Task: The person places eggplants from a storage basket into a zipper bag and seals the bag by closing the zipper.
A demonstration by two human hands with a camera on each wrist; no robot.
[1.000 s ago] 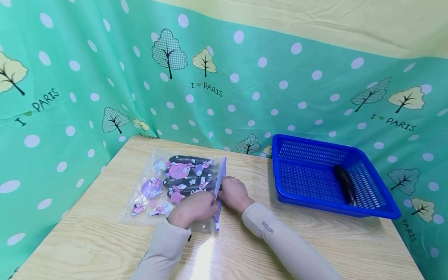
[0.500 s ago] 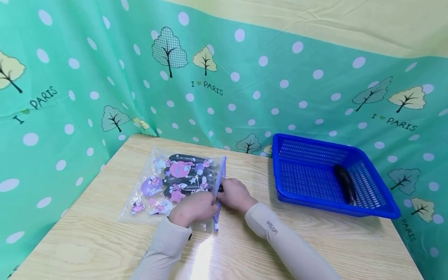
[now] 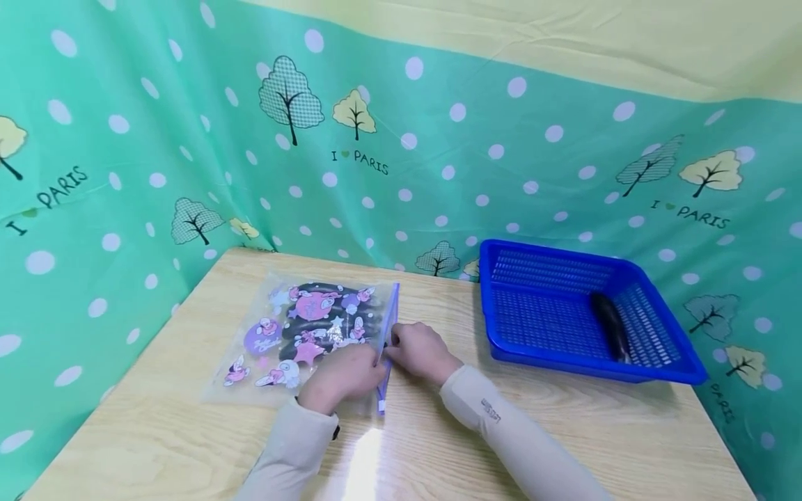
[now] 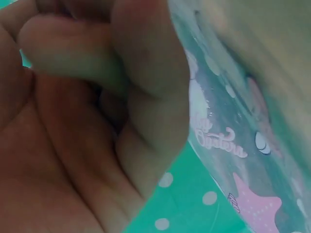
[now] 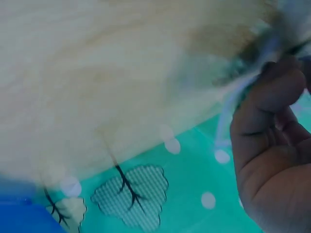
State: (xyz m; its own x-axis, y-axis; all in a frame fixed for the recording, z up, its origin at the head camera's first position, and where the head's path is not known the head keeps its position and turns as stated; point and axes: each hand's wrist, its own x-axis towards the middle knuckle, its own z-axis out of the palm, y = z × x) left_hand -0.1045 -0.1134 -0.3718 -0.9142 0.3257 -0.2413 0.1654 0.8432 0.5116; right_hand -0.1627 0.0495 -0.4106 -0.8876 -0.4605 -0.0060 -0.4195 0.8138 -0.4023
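Observation:
A clear zip bag [image 3: 255, 369] with pink and purple cartoon prints lies flat on the table, its purple zip edge facing right. Several dark eggplants [image 3: 316, 287] lie side by side inside it. My left hand [image 3: 347, 372] pinches the bag near its mouth, fingers curled; the left wrist view shows the printed plastic beside them. Just across the zip edge, my right hand [image 3: 422, 351] has its fingers curled at the mouth, gripping the dark end of an eggplant. Most of that eggplant is hidden by the bag and my hands.
To the right stands a blue plastic basket [image 3: 532, 351] with perforated sides, one eggplant [image 3: 609, 325] lying in it. A green dotted curtain [image 3: 432, 174] hangs behind the wooden table [image 3: 144, 417].
Less of the dark eggplant end shows by my right hand, which stays at the bag mouth. My left hand keeps its hold on the bag. The head view has shifted slightly.

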